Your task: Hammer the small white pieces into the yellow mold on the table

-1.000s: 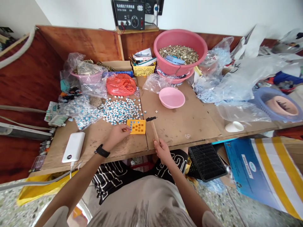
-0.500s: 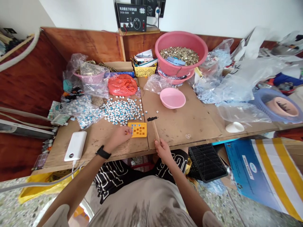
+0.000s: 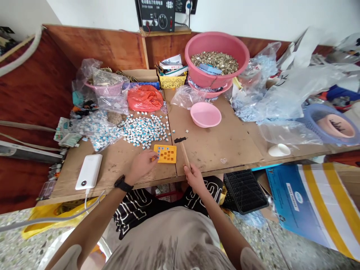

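My left hand (image 3: 143, 164), with a dark watch at the wrist, reaches to the left edge of a small yellow tray (image 3: 172, 154). Its fingertips are pinched together; whatever lies between them is too small to make out. Small blue-and-white pieces sit in some of the tray's square pockets, mostly along the top and left, while others look dark. My right hand (image 3: 194, 179) is wrapped round the wooden handle of a hammer (image 3: 184, 153). Its black head rests on or just above the table, to the right of the tray. Behind the tray spreads a pile of loose blue-and-white pieces (image 3: 144, 130).
A pink bowl (image 3: 206, 114) stands behind the hammer. Farther back are a large pink basin (image 3: 216, 78) of metal parts, a yellow basket (image 3: 172, 81) and a red bag (image 3: 145, 98). A white power bank (image 3: 89, 171) lies at left; a white cup (image 3: 279, 150) is at right.
The view has tipped slightly downward. My left hand has turned a little at the tray's left edge, fingers still pinched. My right hand keeps the hammer in nearly the same place.
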`<action>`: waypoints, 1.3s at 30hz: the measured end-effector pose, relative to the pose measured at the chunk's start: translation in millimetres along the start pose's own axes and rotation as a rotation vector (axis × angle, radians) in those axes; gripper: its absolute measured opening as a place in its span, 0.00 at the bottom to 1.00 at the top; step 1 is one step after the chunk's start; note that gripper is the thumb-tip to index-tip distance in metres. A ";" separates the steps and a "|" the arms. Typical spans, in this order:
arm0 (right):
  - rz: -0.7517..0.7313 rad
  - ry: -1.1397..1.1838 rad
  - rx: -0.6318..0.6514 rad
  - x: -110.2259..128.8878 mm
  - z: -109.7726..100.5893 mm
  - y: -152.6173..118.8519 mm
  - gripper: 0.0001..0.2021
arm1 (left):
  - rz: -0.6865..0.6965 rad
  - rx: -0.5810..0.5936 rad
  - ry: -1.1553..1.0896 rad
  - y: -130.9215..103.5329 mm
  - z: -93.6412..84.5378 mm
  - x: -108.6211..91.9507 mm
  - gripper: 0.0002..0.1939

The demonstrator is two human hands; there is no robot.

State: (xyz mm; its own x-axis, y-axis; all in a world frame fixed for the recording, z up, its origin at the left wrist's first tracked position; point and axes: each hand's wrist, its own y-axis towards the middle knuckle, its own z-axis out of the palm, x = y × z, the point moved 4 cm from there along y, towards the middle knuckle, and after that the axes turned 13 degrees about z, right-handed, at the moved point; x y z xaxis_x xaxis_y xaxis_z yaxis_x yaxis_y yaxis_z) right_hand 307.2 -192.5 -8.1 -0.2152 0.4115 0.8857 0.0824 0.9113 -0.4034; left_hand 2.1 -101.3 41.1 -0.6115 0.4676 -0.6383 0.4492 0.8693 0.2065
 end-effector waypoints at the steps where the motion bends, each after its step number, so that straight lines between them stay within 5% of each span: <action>1: -0.046 -0.062 -0.030 2.3 -3.1 -3.2 0.23 | -0.027 0.003 -0.013 1.8 0.7 3.0 0.10; 7: -0.203 -0.385 0.019 14.9 -4.0 -37.6 0.15 | -0.185 -0.154 -0.282 -4.9 10.3 15.0 0.15; 13: -0.267 -0.415 0.055 16.1 23.8 -67.0 0.15 | -0.211 -0.459 -0.273 -43.7 12.7 12.7 0.17; 17: -0.231 -0.539 0.014 9.1 30.5 -62.7 0.13 | -0.281 -0.616 -0.143 -55.7 -4.9 23.2 0.15; 24: -0.186 -0.312 0.046 -2.3 19.6 -59.2 0.18 | -0.120 -0.503 0.137 -19.9 -31.7 30.2 0.14; 32: -0.107 -0.096 -0.070 -30.4 22.2 -55.7 0.23 | -0.078 -0.357 0.240 -1.9 -15.2 37.2 0.12; 39: -0.072 -0.078 -0.103 -26.6 26.5 -56.5 0.26 | -0.020 -0.277 0.287 8.4 -10.1 38.2 0.13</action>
State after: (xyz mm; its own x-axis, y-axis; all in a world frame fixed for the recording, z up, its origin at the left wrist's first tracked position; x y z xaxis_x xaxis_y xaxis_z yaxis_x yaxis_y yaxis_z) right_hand 282.4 -255.4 -15.0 -0.2991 0.3459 0.8893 0.1629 0.9368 -0.3096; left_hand -24.0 -74.5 25.9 -0.7929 0.4422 -0.4193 0.2668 0.8705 0.4135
